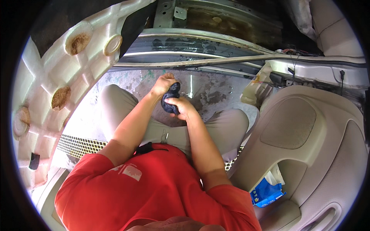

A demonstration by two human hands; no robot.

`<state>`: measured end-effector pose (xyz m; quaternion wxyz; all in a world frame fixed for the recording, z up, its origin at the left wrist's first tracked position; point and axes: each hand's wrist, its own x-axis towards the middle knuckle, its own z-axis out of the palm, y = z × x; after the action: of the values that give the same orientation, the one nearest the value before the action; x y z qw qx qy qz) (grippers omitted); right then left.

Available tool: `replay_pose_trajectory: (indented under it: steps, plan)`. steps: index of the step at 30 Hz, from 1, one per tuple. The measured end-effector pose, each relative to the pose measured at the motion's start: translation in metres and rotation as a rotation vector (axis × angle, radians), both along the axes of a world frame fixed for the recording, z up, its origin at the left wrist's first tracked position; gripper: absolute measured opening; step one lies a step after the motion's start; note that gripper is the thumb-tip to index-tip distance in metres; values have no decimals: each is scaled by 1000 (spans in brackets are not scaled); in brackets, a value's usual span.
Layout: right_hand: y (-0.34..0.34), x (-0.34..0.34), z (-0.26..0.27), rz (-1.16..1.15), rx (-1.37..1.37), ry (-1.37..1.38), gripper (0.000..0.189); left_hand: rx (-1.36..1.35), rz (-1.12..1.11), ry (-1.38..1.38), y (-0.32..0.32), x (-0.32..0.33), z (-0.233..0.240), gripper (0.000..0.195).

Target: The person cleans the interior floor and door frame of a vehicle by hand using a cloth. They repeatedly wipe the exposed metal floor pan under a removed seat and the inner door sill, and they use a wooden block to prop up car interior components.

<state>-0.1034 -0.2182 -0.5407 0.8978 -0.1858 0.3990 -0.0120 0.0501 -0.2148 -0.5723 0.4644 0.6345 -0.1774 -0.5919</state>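
Observation:
A dark, bunched cloth hangs between my two hands over the concrete floor, looking twisted. Its upper end is in my left hand, with the fingers curled in a fist. Lower down and to the right, my right hand grips the cloth with the thumb laid across it. Beyond my hands runs the car's door sill, marked with wet patches and drops. Both forearms reach forward between my bent knees.
On the right stands a beige door panel with a speaker grille; a torn blue packet sits in its pocket. A stained, pale moulded panel rises at left. Bare, dirty floor metal shows inside the car. Loose wires hang by the pillar.

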Motion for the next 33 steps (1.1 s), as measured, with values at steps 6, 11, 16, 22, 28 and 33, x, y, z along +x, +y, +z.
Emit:
replay_pose_trajectory:
  steps: [6,11,16,22,28,33]
  plan:
    - [-11,25,-13,514,-771,523,37,30,62,-453,1,-6,-89,10]
    - [-9,33,-13,747,-933,726,48,171,151,-207,16,-19,-87,26]
    - [-19,38,-22,704,-824,906,49,120,184,125,13,-37,-58,46]
    - [-46,8,-19,611,-770,104,80,147,380,268,14,-4,-75,27]
    - [-33,-24,-46,-141,244,-159,65,-113,272,577,-11,-9,-25,18]
    - [-14,-11,-64,77,16,47,28,-109,182,279,-14,-19,-52,10]
